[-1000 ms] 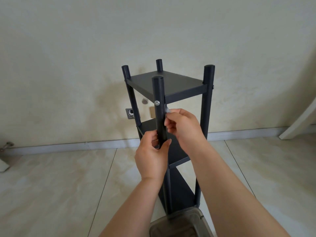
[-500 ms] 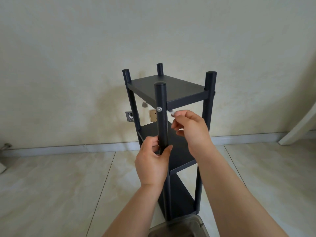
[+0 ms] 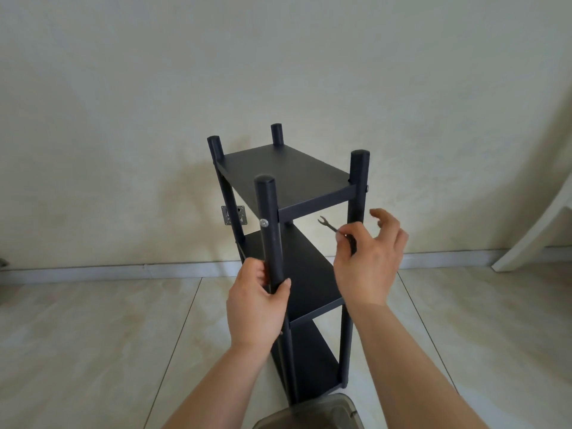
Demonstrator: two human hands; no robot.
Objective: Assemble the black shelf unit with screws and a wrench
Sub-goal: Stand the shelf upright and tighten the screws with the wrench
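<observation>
Tightening stage, judging by the left hand [image 3: 258, 305] wrapped round the near-left round post of the black three-tier shelf unit [image 3: 288, 178] (upright on the tiled floor) and the right hand [image 3: 368, 258] pinching a small open-ended metal wrench [image 3: 328, 225] clear of the silver screw [image 3: 264, 223]: seating it there next.

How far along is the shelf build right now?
Done: the black shelf unit stands upright with its shelves between four posts, and a silver screw sits in the near post. In hand: the left hand grips that post; the right hand pinches the wrench. Left: any final tightening, unconfirmed.
</observation>
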